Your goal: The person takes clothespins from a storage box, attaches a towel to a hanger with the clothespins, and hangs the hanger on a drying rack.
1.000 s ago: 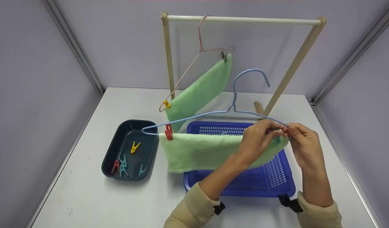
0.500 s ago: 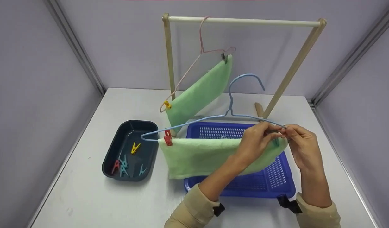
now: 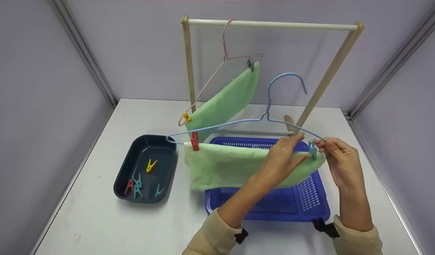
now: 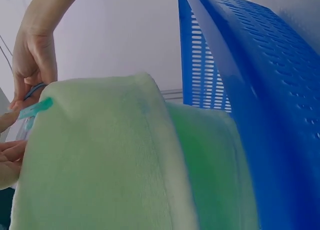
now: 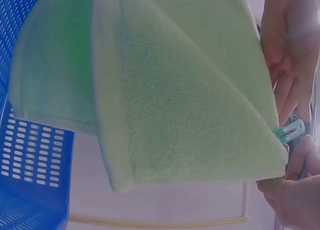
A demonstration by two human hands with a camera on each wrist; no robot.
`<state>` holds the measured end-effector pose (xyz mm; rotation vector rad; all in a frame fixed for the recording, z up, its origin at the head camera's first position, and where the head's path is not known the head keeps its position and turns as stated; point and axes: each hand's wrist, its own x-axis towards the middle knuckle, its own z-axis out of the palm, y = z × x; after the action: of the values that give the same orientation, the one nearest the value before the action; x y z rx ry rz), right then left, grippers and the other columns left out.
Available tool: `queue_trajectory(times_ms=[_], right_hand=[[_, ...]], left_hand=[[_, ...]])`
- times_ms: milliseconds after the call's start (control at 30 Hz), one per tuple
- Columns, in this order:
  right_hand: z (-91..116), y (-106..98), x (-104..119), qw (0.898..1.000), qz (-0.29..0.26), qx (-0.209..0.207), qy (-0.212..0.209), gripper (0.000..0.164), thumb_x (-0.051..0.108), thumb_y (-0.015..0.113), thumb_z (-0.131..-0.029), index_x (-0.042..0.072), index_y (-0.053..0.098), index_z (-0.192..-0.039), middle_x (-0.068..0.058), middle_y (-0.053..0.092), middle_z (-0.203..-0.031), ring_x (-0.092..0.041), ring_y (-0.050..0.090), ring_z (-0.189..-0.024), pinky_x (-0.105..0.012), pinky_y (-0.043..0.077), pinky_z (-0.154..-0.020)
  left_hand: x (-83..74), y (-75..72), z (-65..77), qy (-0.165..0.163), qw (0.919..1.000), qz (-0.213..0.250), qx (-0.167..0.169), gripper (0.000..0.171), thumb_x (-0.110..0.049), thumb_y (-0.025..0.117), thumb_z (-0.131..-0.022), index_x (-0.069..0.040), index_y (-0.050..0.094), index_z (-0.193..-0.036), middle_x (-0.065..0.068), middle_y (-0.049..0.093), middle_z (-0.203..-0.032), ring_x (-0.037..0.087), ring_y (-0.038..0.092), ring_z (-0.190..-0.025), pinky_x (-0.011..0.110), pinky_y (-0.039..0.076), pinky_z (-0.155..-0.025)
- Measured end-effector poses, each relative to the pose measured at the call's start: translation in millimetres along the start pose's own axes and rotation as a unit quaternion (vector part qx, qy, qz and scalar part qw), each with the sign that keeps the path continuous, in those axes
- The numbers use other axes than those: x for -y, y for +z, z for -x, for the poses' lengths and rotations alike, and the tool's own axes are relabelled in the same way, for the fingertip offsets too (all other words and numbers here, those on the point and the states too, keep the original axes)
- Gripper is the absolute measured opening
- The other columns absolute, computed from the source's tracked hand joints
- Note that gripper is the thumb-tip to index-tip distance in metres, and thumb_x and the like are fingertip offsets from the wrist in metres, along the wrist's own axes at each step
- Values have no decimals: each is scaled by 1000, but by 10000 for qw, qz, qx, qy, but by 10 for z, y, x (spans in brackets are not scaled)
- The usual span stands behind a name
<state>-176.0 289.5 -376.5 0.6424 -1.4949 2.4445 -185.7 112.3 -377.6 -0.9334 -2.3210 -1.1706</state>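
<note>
A blue wire hanger (image 3: 235,122) hangs between my hands with a folded light green towel (image 3: 224,164) along its lower bar. A red clothespin (image 3: 195,141) fastens the towel near the left end, and a teal clothespin (image 3: 312,148) sits near the right end. My right hand (image 3: 343,163) pinches the hanger's right corner. Beside the teal clothespin, my left hand (image 3: 281,159) has its thumb and forefinger spread apart in front of the towel. In the right wrist view the teal clothespin (image 5: 291,132) bites the towel's edge between both hands.
A blue perforated basket (image 3: 270,215) stands beneath the towel. On the left, a dark tray (image 3: 144,140) holds several clothespins. Behind, a wooden rack with a white rod (image 3: 291,24) carries a pink hanger (image 3: 211,78) with a second green towel (image 3: 224,101) clipped on.
My left hand has let go of the teal clothespin, its fingers parting to leave the clothespin in view. The hanger and towel dipped slightly, then rose and shifted a little right.
</note>
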Motion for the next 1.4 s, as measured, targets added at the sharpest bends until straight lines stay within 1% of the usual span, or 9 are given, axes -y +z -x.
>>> queue_trajectory(times_ms=[133,233,333,467,567,700,867,1133,1400], right_hand=[[12,-53,22,9997,-53,-247,-4,22,-7,44,-93,-12,65,-89,-14,64,-84,-23,61,-90,-27,44,-88],[14,-85,32,9990,-155,-409,-19,20,-8,45,-92,-14,64,-88,-16,65,-84,-23,62,-86,-28,45,-87],[14,-111,35,9985,-207,-507,-42,20,-10,44,-92,-15,63,-88,-18,65,-84,-23,61,-81,-29,45,-87],[21,-143,40,9980,-96,-618,-8,20,-9,45,-92,-14,63,-87,-18,64,-85,-22,60,-79,-28,46,-86],[22,-155,46,9979,-60,-651,21,20,-9,45,-92,-13,63,-86,-17,64,-84,-22,59,-79,-28,45,-86],[13,-154,46,9981,-100,-604,30,20,-9,45,-92,-13,64,-86,-16,64,-84,-22,60,-80,-28,45,-88],[-1,-165,45,9987,-106,-493,26,21,-9,44,-92,-11,64,-85,-15,64,-83,-22,61,-82,-28,45,-89],[-8,-196,55,9986,34,-503,179,21,-7,46,-92,-9,65,-85,-14,64,-83,-21,62,-80,-25,46,-85],[-37,-250,41,9975,574,-219,360,22,-4,42,-96,-6,63,-91,-11,61,-88,-19,58,-85,-27,45,-84]], left_hand=[[57,-180,131,510,9928,815,-710,35,-17,66,-86,0,59,-115,6,63,-110,12,55,-104,15,39,-89],[140,-385,226,967,9759,1238,-1518,22,-8,65,-85,1,63,-106,8,65,-102,13,58,-96,19,45,-84],[274,-650,314,1199,9555,1158,-2432,16,0,65,-84,2,65,-100,8,66,-97,15,60,-92,26,48,-81],[506,-1029,425,886,9280,572,-3573,19,5,67,-80,1,67,-98,6,66,-98,20,59,-92,32,48,-80],[678,-1274,503,359,9106,240,-4110,26,7,69,-77,1,66,-103,7,64,-107,24,54,-102,37,43,-88],[860,-1489,629,-601,9175,260,-3923,36,1,66,-83,-1,60,-119,7,54,-125,20,43,-121,36,33,-101],[1024,-1566,749,-1337,9312,1043,-3226,35,-3,58,-90,1,54,-125,11,52,-128,18,45,-120,33,37,-98],[1103,-1548,833,-1577,9164,1988,-3096,19,3,51,-92,13,58,-107,22,64,-98,30,62,-91,31,50,-81],[933,-1650,836,-1593,9057,2482,-3047,21,9,48,-91,20,55,-107,33,60,-97,32,64,-84,31,52,-74]])
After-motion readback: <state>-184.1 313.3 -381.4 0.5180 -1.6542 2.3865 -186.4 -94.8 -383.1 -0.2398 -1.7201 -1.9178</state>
